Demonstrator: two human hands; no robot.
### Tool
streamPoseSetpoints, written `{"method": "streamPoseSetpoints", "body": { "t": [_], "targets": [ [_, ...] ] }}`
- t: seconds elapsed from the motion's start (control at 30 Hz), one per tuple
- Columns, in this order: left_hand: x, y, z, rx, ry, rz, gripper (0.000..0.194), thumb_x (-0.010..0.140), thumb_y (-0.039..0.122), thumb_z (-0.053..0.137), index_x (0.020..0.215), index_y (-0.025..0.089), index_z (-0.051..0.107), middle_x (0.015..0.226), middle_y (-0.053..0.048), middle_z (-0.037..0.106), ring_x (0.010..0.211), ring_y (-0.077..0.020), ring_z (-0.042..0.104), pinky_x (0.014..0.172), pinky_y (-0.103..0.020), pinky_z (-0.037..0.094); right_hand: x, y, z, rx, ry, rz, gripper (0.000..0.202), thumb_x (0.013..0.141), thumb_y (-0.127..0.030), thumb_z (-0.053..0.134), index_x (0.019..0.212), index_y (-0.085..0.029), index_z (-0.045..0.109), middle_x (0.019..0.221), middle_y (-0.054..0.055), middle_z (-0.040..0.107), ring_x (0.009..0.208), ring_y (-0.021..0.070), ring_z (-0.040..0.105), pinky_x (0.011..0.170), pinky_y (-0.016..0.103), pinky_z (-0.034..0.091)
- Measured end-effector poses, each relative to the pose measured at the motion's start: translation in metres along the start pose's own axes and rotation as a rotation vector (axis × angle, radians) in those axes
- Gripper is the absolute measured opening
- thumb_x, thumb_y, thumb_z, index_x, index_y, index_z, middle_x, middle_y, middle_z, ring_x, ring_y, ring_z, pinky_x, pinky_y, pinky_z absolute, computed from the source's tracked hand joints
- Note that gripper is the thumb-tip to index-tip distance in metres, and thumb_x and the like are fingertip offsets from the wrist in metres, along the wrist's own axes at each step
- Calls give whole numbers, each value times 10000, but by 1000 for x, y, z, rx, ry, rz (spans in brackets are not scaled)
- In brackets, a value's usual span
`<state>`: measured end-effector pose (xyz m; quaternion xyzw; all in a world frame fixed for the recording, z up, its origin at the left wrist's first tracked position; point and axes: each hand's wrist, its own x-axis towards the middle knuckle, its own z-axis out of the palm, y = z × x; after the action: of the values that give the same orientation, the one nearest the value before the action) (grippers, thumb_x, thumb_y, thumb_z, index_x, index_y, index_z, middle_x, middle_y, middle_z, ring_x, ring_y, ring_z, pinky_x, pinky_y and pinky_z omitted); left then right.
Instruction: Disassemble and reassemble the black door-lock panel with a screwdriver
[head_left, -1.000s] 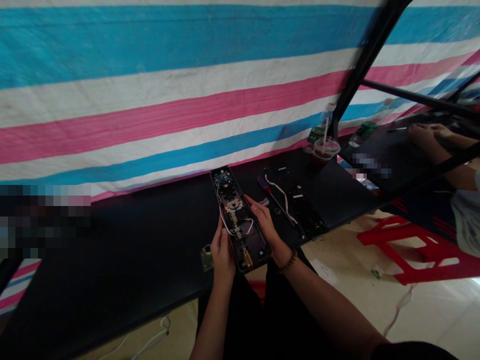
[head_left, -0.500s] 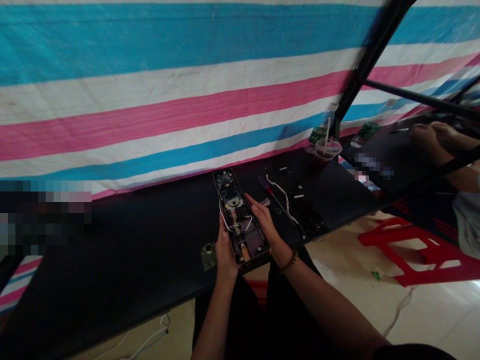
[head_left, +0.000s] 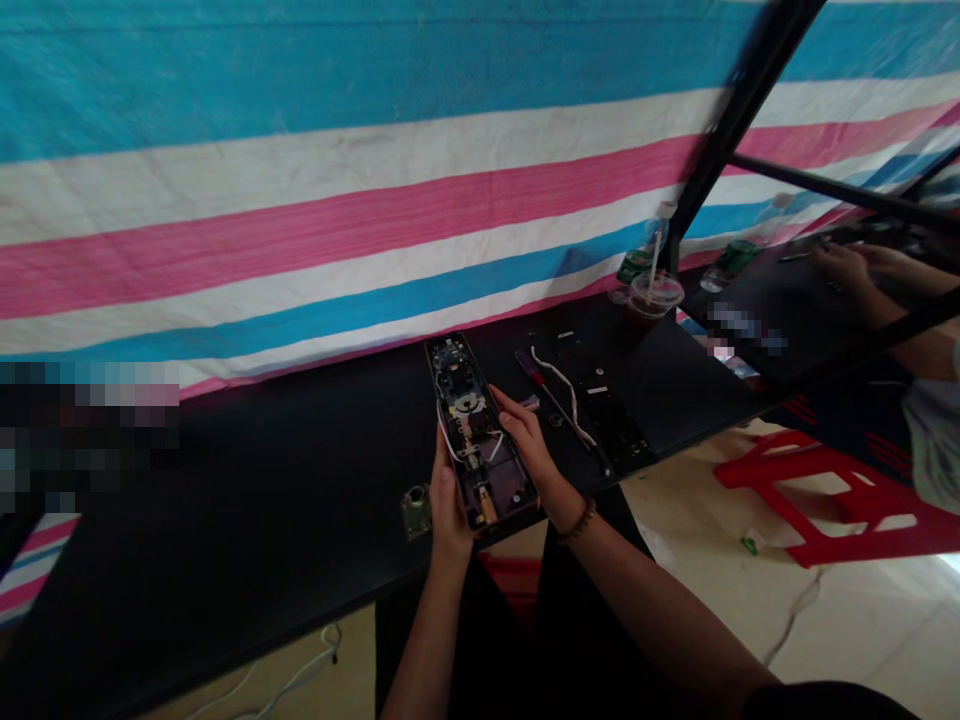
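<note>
Between my hands lies a long black opened electronic device housing (head_left: 506,487), its inside facing up. Circuit boards, a round metal part, white wires and a brass-coloured piece show within it. My left hand (head_left: 448,505) grips its near left side, and my right hand (head_left: 527,437) closes on its right side. The far end points toward the striped sheet. Left of my left hand sits a small greenish part (head_left: 415,512). To the right are a screwdriver (head_left: 532,369) with a dark purple handle, a white cable (head_left: 566,381) and a flat black panel (head_left: 616,422).
A black table (head_left: 225,500) runs along a striped plastic sheet (head_left: 337,240). At the back right stand a lidded cup with a straw (head_left: 655,297) and a bottle (head_left: 634,265). Beyond a black metal frame (head_left: 712,150), another person's hands (head_left: 847,265) work near a red stool (head_left: 795,480).
My hands keep the same hold on the housing, with hardly any movement. The view has shifted slightly. The other person's hands have moved a little to the left.
</note>
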<state>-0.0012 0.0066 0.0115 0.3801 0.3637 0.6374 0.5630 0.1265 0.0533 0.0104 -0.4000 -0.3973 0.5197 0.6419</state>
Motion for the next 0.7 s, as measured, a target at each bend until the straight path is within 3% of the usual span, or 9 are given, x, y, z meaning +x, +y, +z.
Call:
{"method": "streamPoseSetpoints", "body": {
  "t": [0.1,0.23,0.4,0.6,0.7],
  "targets": [
    [2,-2,-3,-33,2,-16,610,902,510,612,1466,295,524,1561,-26,491,1477,-262,392,1204,-344,335,5,5,-1,4,-45,-1,534,828,-418,672,1330,-235,669,1306,51,693,1253,298,610,1135,475,411],
    [8,-4,-6,-63,44,-118,711,767,408,738,1445,302,553,1527,-22,533,1440,-296,447,1135,-333,434,8,9,-2,-6,-75,-12,564,803,-317,622,1361,-242,643,1378,34,645,1275,287,597,1138,468,409],
    [6,2,-6,-2,42,-180,848,696,220,705,1505,315,467,1503,-17,559,1361,-286,543,982,-296,543,7,7,-1,-38,-65,-4,596,783,-258,574,1376,-251,631,1410,14,618,1283,281,590,1132,463,418],
    [4,9,-3,70,32,-238,1002,635,137,685,1564,302,349,1441,-44,617,1069,-239,713,675,-210,577,7,4,0,-36,-71,-20,592,788,-244,557,1376,-252,629,1406,-6,622,1267,252,596,1121,423,429],
    [5,9,-3,73,34,-252,1020,623,129,676,1570,292,335,1441,-54,615,970,-207,733,599,-188,553,7,5,0,-38,-68,-4,598,789,-248,559,1383,-246,623,1378,2,645,1218,256,624,1072,413,470]
  ]
}}
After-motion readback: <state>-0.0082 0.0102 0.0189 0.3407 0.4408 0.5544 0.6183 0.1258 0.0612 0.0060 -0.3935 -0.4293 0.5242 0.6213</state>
